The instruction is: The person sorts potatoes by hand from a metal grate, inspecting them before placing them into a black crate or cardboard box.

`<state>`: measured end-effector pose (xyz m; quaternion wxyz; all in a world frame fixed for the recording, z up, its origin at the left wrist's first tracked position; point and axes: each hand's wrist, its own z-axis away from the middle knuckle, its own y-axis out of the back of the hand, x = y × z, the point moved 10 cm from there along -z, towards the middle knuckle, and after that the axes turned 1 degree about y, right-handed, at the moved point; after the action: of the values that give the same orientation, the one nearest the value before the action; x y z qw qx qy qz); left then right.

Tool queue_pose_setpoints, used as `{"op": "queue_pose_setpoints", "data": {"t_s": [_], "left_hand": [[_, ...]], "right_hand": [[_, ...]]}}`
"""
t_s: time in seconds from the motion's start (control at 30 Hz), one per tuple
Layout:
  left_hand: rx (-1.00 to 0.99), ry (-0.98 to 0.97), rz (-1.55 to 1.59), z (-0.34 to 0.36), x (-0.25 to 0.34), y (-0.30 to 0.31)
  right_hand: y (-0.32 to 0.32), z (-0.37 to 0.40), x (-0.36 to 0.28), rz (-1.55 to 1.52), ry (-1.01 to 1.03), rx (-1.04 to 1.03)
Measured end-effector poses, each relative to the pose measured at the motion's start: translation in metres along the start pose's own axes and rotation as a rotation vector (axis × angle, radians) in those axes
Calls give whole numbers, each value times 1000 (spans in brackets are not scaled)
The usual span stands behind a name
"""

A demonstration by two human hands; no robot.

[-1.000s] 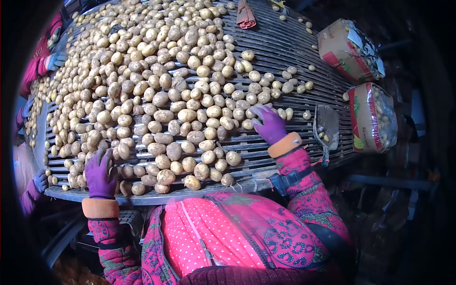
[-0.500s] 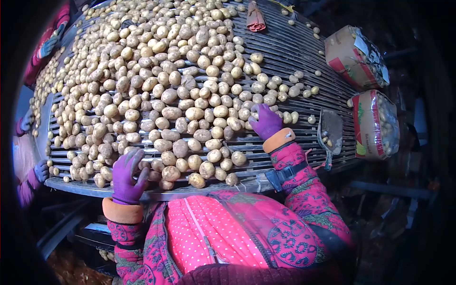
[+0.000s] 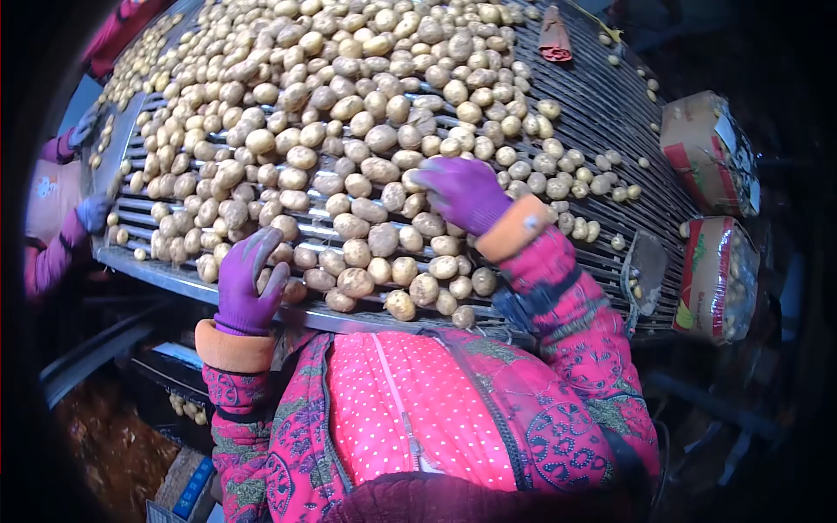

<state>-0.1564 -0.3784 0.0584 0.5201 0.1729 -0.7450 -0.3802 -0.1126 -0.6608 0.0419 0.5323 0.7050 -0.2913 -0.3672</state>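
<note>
Plainly, left hand (image 3: 242,292) fingers splayed wide on potatoes (image 3: 381,138); right hand (image 3: 462,192) fingers curled, grip unclear.

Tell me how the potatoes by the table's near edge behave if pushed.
Rounded and loose, the potatoes would probably roll, and those nearest the rim could drop off. The bars of the table may steer them along the grooves. They look firm and dry, so the gloved left hand likely grips them without slipping.

the right hand (image 3: 462,192) has moved inward over the potatoes (image 3: 366,166), and the left hand (image 3: 244,283) has shifted right
</note>
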Motion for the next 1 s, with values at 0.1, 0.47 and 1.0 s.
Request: {"op": "queue_pose_setpoints", "data": {"t_s": [0.1,0.47,1.0], "left_hand": [[35,8,-81,11,-4,14],[50,-54,-41,23,8,5],[-434,520,1604,7,32,-106]], "right_hand": [[-44,-28,-18,204,155,-149],[-40,-7,0,414,-47,-250],[71,24,-52,-406,-76,97]]}}
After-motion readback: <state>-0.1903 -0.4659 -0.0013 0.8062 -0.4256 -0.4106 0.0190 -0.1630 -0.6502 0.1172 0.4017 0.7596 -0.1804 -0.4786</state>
